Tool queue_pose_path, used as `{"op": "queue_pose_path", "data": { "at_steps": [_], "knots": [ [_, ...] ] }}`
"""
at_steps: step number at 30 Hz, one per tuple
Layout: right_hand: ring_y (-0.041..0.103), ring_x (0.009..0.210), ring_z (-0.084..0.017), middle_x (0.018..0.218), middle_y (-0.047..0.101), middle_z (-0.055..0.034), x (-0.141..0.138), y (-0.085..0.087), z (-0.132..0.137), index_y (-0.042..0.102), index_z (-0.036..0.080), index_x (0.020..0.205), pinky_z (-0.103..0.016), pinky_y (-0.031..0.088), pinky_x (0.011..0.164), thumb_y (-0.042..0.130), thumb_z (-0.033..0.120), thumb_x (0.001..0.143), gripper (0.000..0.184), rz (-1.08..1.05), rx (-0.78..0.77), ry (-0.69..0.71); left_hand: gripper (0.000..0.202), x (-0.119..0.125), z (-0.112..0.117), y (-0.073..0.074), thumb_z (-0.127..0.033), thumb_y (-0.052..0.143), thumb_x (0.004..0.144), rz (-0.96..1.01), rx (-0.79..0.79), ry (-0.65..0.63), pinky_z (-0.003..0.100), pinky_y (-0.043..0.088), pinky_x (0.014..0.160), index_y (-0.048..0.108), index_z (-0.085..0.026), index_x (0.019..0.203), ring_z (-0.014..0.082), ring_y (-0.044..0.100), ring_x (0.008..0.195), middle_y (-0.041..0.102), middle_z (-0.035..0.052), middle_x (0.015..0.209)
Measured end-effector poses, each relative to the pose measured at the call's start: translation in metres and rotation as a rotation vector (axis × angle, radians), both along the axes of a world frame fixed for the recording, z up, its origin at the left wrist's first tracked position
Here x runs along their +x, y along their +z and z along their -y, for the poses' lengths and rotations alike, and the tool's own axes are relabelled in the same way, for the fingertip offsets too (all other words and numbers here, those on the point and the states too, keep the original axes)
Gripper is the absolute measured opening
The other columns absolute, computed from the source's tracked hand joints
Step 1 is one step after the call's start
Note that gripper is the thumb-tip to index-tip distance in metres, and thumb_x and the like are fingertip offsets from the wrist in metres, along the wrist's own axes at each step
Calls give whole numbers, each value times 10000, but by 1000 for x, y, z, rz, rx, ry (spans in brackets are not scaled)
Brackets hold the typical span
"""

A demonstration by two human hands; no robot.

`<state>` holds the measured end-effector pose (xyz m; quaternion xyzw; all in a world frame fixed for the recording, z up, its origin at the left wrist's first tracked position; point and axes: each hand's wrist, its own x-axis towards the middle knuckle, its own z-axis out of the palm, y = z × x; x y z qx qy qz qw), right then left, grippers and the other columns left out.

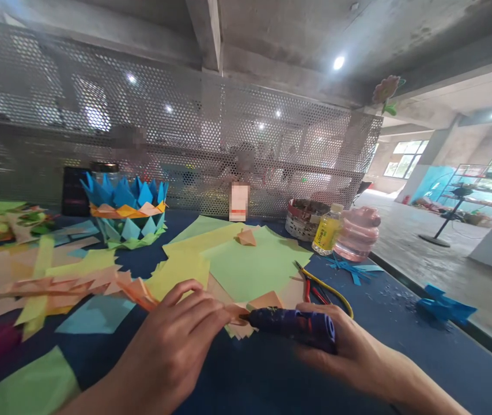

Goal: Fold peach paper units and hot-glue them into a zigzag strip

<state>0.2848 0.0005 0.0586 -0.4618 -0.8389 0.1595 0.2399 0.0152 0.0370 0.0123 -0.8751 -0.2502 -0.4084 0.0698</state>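
My left hand [185, 328] is closed on a strip of folded peach paper pieces [99, 282], which trails off to the left across the table. A small folded end of it shows at my fingertips. In my right hand [345, 340] is a dark blue glue gun [293, 327], its dark nozzle pointing left. The nozzle tip is at the peach paper by my left fingers; whether they touch I cannot tell. Just behind the glue gun lie pliers [315, 285] with red and yellow handles. A folded orange sheet [265, 300] lies beyond my fingertips.
Green paper sheets [250, 265] and yellow sheets [181, 276] spread ahead. A blue, orange and green folded-paper ring [127, 213] stands back left. At back right are a round container [304, 219], a yellow-labelled bottle [327, 230] and a pink bottle [356, 233]. Blue paper scraps [445, 305] lie near the right edge.
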Motion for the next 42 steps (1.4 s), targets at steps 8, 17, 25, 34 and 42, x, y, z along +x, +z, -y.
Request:
{"op": "queue_pose_path", "data": {
  "at_steps": [8,17,25,34,42],
  "knots": [
    [599,574,-173,690,677,-22,-1,1,1,693,217,826,-260,493,533,573,472,864,284,14,-3,10,349,0,0,-1,20,380,909,1,5,-18,401,343,946,610,-192,1064,181,599,864,674,25,916],
    [617,586,-178,700,687,-27,-1,2,2,710,219,821,-265,518,561,595,449,849,258,26,26,4,354,0,0,-1,28,387,905,3,16,-17,394,330,959,611,-189,1074,177,591,876,670,19,919],
    [619,588,-161,694,688,-14,-4,8,3,697,200,783,-231,536,579,599,438,817,260,47,6,-19,371,0,-1,-3,40,378,887,40,63,-20,389,334,953,634,-170,1055,180,584,874,670,29,916],
    [610,583,-168,690,663,-13,-4,7,2,641,206,737,-250,505,559,589,445,834,263,56,8,10,333,1,1,6,46,408,867,24,128,-16,345,344,937,653,-147,984,167,589,820,671,25,855],
    [640,699,-172,825,677,-38,-3,0,3,645,176,878,-261,509,640,565,403,888,241,126,-23,6,331,0,-1,4,35,388,890,23,124,-16,357,328,957,644,-147,994,163,596,838,678,26,871]
  ]
}}
